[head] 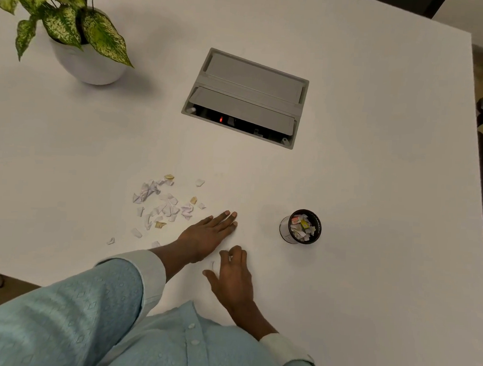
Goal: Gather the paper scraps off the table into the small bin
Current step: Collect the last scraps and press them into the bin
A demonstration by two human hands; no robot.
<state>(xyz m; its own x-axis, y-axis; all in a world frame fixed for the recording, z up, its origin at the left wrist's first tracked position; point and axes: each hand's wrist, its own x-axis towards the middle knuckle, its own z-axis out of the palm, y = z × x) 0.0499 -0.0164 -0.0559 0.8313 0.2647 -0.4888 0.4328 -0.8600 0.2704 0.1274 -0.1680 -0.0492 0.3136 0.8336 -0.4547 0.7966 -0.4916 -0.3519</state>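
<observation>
Head view: left hand (206, 237) lies flat and open on the table (375, 191) beside the paper scraps (162, 206); right hand (233, 278) pinches a scrap, left of the part-filled small bin (300, 227).

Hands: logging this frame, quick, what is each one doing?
Left hand: open, flat on the table, holding nothing.
Right hand: fingers curled; holding anything cannot be told.
</observation>
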